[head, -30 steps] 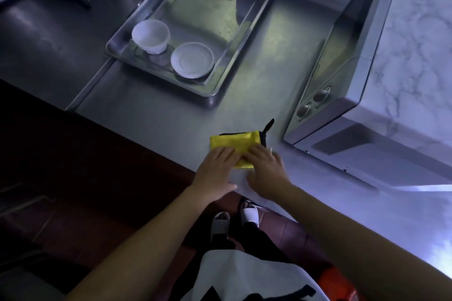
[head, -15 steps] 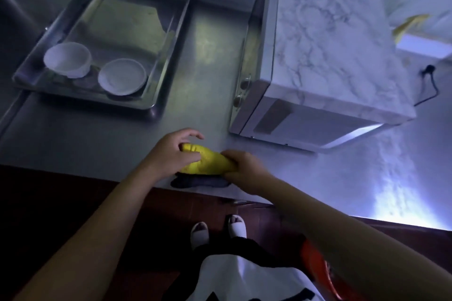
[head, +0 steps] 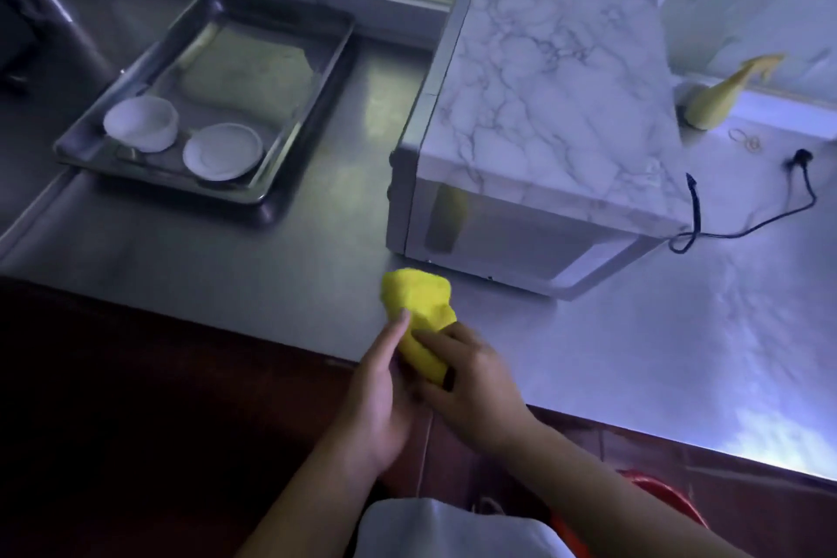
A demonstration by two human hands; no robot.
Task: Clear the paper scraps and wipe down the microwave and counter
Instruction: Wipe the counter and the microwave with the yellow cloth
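A bunched yellow cloth (head: pixel 419 304) is lifted just above the front edge of the steel counter (head: pixel 253 258). My right hand (head: pixel 471 385) grips its lower end with curled fingers. My left hand (head: pixel 380 394) lies against the cloth's left side with its fingers fairly straight. The microwave (head: pixel 543 104), with a marble-patterned top, stands on the counter just behind the cloth. No paper scraps show.
A metal tray (head: pixel 312 73) at the back left holds a white cup (head: pixel 141 122) and a white lid (head: pixel 223 152). A black power cord (head: pixel 747 227) trails right of the microwave. A yellow object (head: pixel 720 97) and rubber bands (head: pixel 745 140) lie at the far right.
The cloth has gone from lying flat on the counter under both hands to being bunched and lifted. The view has swung right, bringing the microwave's top and cord into sight.
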